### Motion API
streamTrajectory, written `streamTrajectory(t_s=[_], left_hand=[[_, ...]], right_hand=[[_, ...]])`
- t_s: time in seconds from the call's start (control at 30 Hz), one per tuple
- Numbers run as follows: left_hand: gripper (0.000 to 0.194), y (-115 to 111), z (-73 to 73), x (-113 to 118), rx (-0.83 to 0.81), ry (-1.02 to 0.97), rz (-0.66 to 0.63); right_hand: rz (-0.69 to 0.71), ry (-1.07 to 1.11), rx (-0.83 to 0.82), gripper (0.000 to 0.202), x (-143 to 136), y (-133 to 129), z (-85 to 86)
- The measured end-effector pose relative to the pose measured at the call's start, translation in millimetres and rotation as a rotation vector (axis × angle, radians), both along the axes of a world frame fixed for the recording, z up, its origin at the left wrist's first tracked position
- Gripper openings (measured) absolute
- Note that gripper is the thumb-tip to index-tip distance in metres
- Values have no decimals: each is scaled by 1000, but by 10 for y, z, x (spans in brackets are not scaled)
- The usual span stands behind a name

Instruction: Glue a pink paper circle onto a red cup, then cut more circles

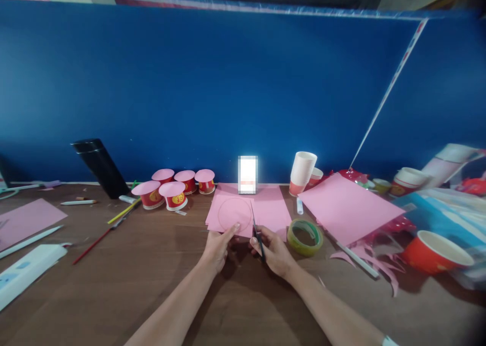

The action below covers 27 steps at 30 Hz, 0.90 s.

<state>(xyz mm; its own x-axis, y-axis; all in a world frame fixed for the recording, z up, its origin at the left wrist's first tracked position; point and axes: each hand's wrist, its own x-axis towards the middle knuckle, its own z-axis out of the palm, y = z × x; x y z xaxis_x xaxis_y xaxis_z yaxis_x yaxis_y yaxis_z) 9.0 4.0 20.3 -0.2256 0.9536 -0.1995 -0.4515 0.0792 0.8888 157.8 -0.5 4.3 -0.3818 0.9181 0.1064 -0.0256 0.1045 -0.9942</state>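
In the middle of the head view, my left hand (220,250) pinches the lower edge of a pink paper sheet (228,204) that has a circle drawn on it, its thumb lying on top. Dark-handled scissors (259,240) are gripped in my right hand (274,251), with the blades pointing away from me along the right side of the drawn circle. Behind and below this sheet lie more pink sheets (271,209) on the table. The fingers of my left hand under the paper are hidden.
Several red paper cups (152,198) topped with pink discs stand back left, near a black flask (100,169). To the right are a tape roll (305,238), stacked white cups (302,170), another pink sheet (351,209), paper scraps (379,265) and a tipped red cup (429,255). A power strip (32,275) lies left.
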Motion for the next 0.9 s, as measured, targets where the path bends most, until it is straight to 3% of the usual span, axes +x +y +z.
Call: streamTrajectory(t_s=[0.4,0.9], left_hand=[[40,2,-10,-9,-3,11,-17],[34,13,-25,-14,13,22,-22]], right_hand=[[-5,0,18,29,-4,6,-9],[0,5,-1,30,-9,-3,28]])
